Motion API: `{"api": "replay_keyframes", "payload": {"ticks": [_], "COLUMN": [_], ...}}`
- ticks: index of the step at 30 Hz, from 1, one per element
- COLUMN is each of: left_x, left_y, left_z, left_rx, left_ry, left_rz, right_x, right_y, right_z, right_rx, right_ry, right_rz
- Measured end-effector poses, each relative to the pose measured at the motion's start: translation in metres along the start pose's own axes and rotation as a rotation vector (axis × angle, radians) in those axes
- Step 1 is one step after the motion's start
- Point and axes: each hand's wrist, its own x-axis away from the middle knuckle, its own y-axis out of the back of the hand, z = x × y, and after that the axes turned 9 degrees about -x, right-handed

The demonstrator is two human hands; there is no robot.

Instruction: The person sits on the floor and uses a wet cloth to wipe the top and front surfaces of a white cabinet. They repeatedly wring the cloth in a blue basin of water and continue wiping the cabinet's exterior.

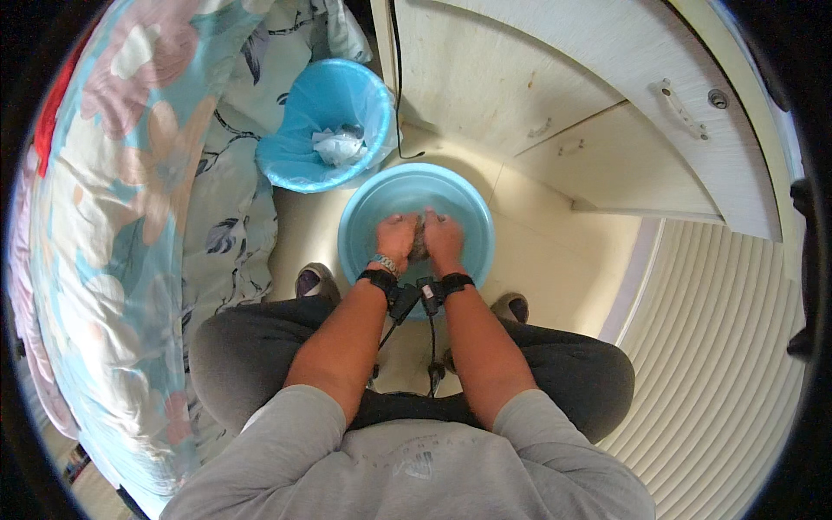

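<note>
A round light-blue plastic basin [354,214] stands on the floor between my feet, with water in it. Both hands reach down inside it, side by side. My left hand [396,237] has a metal bracelet and a black strap at its wrist. My right hand [444,235] wears a similar black strap. Between the two hands is a small dark, brownish item [419,244], perhaps a cloth or scrubber, and both sets of fingers close around it. Its exact kind is hidden by the hands and blurred.
A blue waste bin [283,172], lined with a clear bag and holding crumpled white tissue [341,146], stands just beyond the basin. Flowered bedding [143,227] hangs at the left. White cabinets [494,71] rise ahead and a ribbed pale panel [708,338] lies right. A black cable [398,97] hangs down.
</note>
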Motion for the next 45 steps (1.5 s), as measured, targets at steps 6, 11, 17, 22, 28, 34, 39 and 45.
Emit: {"api": "replay_keyframes", "payload": {"ticks": [6, 11, 17, 22, 28, 34, 39, 45], "left_x": [-0.004, 0.011, 0.018, 0.005, -0.019, 0.0, 0.011, 0.001], "left_y": [0.003, 0.001, 0.018, 0.033, 0.039, 0.034, 0.037, 0.02], "left_z": [0.003, 0.024, 0.051, 0.072, 0.078, 0.046, 0.029, 0.029], "left_rx": [0.49, 0.304, 1.218, 1.324, 1.298, 0.377, -0.163, 0.153], "left_ry": [0.266, 0.59, 0.678, 0.564, 0.269, -0.35, -0.398, -0.159], "left_rz": [-0.225, -0.215, 0.256, 0.334, 0.701, 0.339, 0.126, 0.136], "right_x": [-0.009, 0.025, 0.02, 0.053, 0.07, 0.073, 0.072, 0.064], "right_y": [0.018, -0.022, -0.04, -0.015, 0.015, 0.013, 0.006, -0.001], "right_z": [-0.022, -0.031, -0.023, 0.006, 0.04, 0.053, 0.053, 0.046], "right_rx": [0.308, 0.513, 0.198, -0.015, -0.045, -0.209, -0.241, -0.339], "right_ry": [0.278, 0.347, 0.115, 0.532, 0.781, 0.855, 0.675, 0.39], "right_rz": [-0.028, 0.01, 0.381, 0.376, 0.35, 0.17, 0.091, 0.046]}}
